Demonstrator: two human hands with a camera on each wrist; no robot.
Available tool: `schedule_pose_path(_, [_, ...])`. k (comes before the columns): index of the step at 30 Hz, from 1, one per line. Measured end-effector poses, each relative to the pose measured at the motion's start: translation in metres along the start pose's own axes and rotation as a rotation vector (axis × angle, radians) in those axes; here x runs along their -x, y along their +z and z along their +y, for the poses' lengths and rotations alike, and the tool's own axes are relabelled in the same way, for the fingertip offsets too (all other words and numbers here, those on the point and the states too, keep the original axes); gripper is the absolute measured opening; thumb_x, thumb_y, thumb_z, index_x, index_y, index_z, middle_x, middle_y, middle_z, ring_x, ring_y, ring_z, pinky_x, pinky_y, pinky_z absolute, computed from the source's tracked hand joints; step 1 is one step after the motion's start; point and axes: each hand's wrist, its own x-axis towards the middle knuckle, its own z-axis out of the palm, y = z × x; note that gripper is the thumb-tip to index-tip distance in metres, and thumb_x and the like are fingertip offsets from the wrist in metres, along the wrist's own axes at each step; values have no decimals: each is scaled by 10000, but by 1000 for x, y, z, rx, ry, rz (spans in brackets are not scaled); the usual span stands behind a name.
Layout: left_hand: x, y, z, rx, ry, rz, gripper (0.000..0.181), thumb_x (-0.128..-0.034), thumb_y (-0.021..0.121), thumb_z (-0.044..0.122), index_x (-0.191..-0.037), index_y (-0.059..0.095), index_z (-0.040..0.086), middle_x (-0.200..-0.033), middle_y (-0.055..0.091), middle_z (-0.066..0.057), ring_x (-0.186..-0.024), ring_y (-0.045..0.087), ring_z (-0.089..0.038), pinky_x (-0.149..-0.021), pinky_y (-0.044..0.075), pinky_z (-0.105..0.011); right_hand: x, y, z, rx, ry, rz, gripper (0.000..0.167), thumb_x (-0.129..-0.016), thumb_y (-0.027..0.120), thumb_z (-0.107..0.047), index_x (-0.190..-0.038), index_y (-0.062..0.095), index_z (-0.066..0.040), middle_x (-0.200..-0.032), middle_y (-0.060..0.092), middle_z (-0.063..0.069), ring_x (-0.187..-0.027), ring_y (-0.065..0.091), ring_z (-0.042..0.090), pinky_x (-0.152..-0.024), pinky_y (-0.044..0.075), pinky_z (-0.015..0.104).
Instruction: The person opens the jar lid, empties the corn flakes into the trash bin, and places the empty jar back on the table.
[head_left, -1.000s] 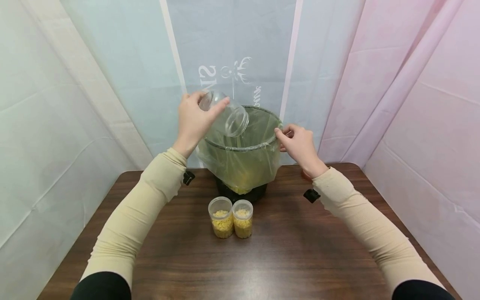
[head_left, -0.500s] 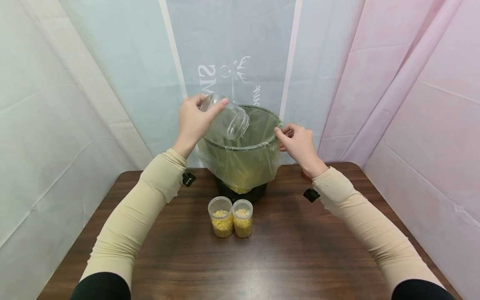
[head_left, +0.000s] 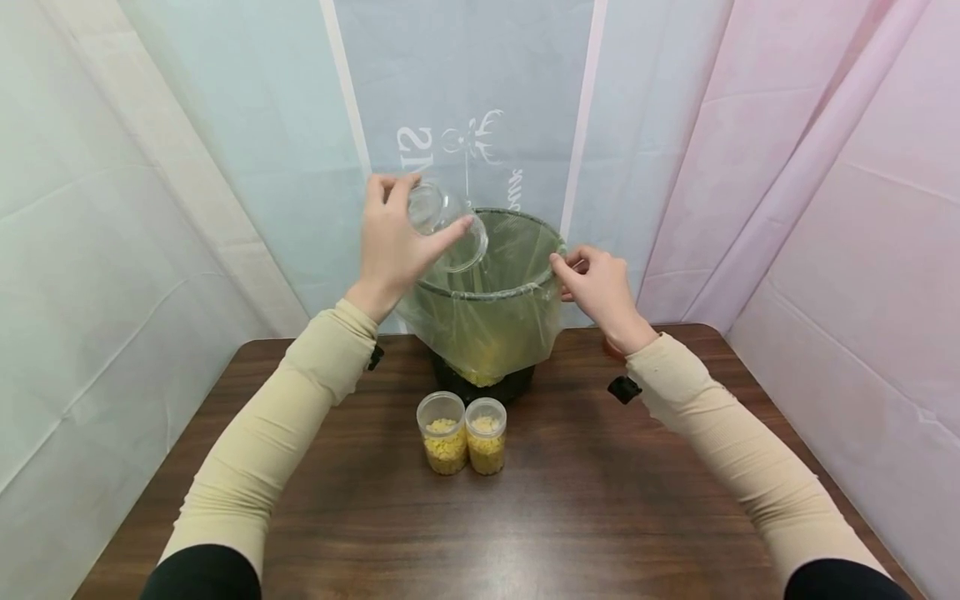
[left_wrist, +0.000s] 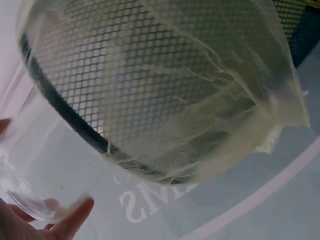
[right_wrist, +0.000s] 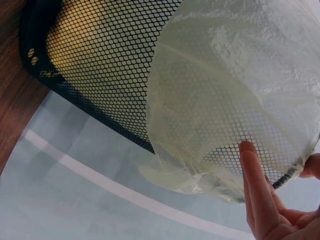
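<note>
My left hand (head_left: 392,242) grips a clear plastic jar (head_left: 444,215), thumb and fingers on opposite sides. Tilted mouth-down, the jar hangs over the left part of a mesh trash bin (right_wrist: 110,55). A small yellow speck clings to the jar's wall in the left wrist view; otherwise it looks bare inside. A pale, see-through bin liner (head_left: 487,329) is folded over the bin's rim, and yellow bits show low in the bin. At the rim's right side, my right hand (head_left: 600,292) pinches the lined edge, thumb on top and fingers outside against the liner.
Two clear jars, a wider one (head_left: 446,450) and a narrower one (head_left: 486,452), stand upright before the bin, each part-filled with yellow pieces. They share the dark wooden table (head_left: 585,500). Cloth curtains (head_left: 225,167) close in the back and both sides.
My left hand has turned, and the jar it holds tips more steeply mouth-down, its mouth shifting slightly left. My right hand stays on the rim. The two standing jars have not moved.
</note>
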Motion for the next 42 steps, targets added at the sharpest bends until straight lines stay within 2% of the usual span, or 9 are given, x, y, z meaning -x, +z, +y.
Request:
schedule_pose_path(3, [0,-3,2,81,-156,-4,781,-700,729,605,-1236,593,54,-1071,485,-100,-958,453,-178,-799,407,-276,0,0,0,6,3,1,366,-919,565,-418,-871,647,-64,-784,706,142,-590,693,233,-586,569,311])
schedule_pose_path(5, [0,-4,3,93,-183,-10,786,-696,724,618,-1240,595,65,-1058,491,-91,-941,458,-171,-778,412,-276,1,-1,0,6,6,1,364,-918,567,-416,-873,646,-63,-789,705,143,-581,691,220,-583,569,307])
schedule_pose_path(7, [1,-3,2,50,-93,-15,802,-691,737,605,-1245,582,45,-1075,490,-107,-952,472,-189,-790,436,-277,1,-2,0,3,9,3,363,-918,569,-412,-873,646,-60,-791,703,147,-570,687,210,-573,567,300])
schedule_pose_path(12, [6,1,0,-119,290,42,822,-715,756,522,-1243,525,-65,-1089,474,-199,-956,482,-291,-817,466,-332,2,-4,0,8,6,-5,378,-917,566,-426,-874,647,-60,-792,702,151,-536,670,154,-565,565,295])
schedule_pose_path(14, [6,2,0,-119,321,67,809,-721,759,499,-1235,523,-79,-1077,469,-207,-955,477,-299,-817,461,-347,2,-5,0,18,-1,-7,377,-918,564,-424,-874,649,-60,-791,706,152,-525,661,129,-569,565,298])
schedule_pose_path(17, [4,2,2,-55,211,76,799,-712,765,510,-1234,540,-52,-1092,457,-184,-985,473,-270,-830,457,-325,3,-7,-1,32,-11,-11,379,-919,560,-424,-877,652,-60,-785,710,152,-538,671,156,-573,566,305])
schedule_pose_path(25, [-1,-8,5,97,-252,2,860,-708,682,662,-1323,517,84,-1129,450,-75,-999,449,-156,-837,412,-260,2,-10,-2,74,-43,-5,364,-919,571,-416,-878,658,-64,-748,709,139,-553,679,196,-554,544,291])
schedule_pose_path(31, [0,-10,2,124,-312,-14,807,-758,604,684,-1368,488,169,-1061,434,-47,-936,410,-163,-759,368,-276,1,-11,-2,80,-37,6,386,-904,583,-445,-879,664,-68,-751,707,136,-503,649,117,-539,528,277])
schedule_pose_path(42, [4,-11,-4,224,-394,-15,682,-816,518,686,-1214,574,135,-1154,535,-96,-991,495,-185,-785,454,-329,-2,-14,0,124,-70,61,528,-895,494,-596,-854,674,-102,-693,705,89,-564,677,207,-541,498,312])
